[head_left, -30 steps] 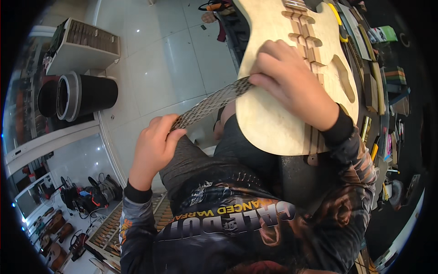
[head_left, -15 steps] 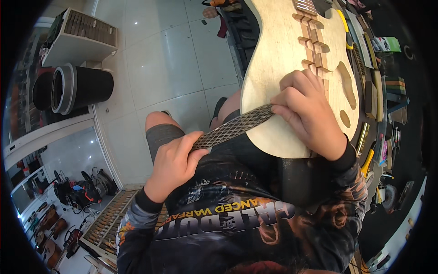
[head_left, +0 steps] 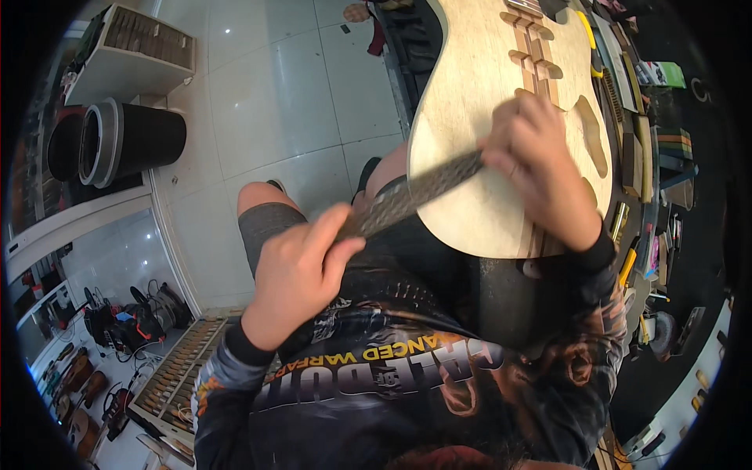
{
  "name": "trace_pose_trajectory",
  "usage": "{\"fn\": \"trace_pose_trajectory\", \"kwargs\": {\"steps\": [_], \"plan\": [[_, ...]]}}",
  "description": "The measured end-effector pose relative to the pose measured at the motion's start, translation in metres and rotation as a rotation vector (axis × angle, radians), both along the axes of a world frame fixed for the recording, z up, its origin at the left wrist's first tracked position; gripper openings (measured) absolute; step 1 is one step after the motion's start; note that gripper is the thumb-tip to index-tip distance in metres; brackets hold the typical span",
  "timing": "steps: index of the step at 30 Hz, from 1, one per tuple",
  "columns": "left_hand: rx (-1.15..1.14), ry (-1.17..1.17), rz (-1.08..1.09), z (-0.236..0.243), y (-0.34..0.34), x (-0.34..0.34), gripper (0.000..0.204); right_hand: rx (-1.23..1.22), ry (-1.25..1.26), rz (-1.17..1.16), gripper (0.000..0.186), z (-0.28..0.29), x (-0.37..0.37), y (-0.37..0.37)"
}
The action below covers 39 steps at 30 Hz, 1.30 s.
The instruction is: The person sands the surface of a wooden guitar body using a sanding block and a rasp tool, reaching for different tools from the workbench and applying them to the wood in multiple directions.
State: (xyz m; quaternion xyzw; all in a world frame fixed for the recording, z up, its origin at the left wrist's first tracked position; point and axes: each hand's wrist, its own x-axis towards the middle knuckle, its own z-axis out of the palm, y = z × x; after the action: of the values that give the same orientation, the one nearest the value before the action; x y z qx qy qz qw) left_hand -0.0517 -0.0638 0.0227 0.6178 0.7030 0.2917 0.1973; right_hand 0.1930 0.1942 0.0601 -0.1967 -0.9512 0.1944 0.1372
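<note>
A dark saw rasp (head_left: 415, 190) with a lattice-like face is stretched between my hands, blurred by motion. My left hand (head_left: 296, 265) grips its near end, out over my lap, with thumb and fingers on the rasp. Around the far end my right hand (head_left: 536, 157) is closed, above the face of a pale wooden electric guitar body (head_left: 474, 70). The rasp crosses the body's rounded lower-left edge; whether it touches the wood I cannot tell. Cut-out cavities and a darker centre strip (head_left: 536, 66) mark the guitar's face.
The guitar rests on a dark workbench holding yellow-handled tools (head_left: 629, 266) and wood blocks (head_left: 631, 164) along its right side. A black bin (head_left: 149, 141) and a drawer cabinet (head_left: 141, 59) stand on the tiled floor at left. A rack of handled tools (head_left: 176, 376) sits lower left.
The rasp and my right hand have moved away from me and slightly right over the guitar's edge. My left hand has followed a little. Both keep their grip.
</note>
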Motion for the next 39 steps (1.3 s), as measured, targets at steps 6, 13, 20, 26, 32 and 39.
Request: {"fn": "trace_pose_trajectory", "kwargs": {"steps": [6,13,20,26,32,39], "plan": [[-0.073,0.059,0.006,0.010,0.061,-0.001,0.035,0.005,0.141,-0.089,0.014,-0.003,-0.003,0.050],[-0.038,0.008,-0.002,0.002,0.016,0.003,0.037,0.055,0.037,-0.005,0.015,0.001,0.002,0.014],[-0.063,0.029,0.025,0.004,0.035,-0.010,0.034,0.057,0.055,-0.048,0.013,-0.007,-0.010,0.031],[-0.046,0.037,0.014,0.004,0.024,-0.020,0.033,0.044,0.077,-0.018,0.012,-0.006,-0.013,0.016],[-0.039,0.104,-0.052,0.014,0.068,0.001,0.034,-0.025,0.171,-0.149,0.007,-0.004,0.015,0.041],[-0.017,0.051,0.116,0.001,0.023,-0.037,0.028,0.039,0.145,0.031,0.013,-0.011,-0.038,0.020]]}}
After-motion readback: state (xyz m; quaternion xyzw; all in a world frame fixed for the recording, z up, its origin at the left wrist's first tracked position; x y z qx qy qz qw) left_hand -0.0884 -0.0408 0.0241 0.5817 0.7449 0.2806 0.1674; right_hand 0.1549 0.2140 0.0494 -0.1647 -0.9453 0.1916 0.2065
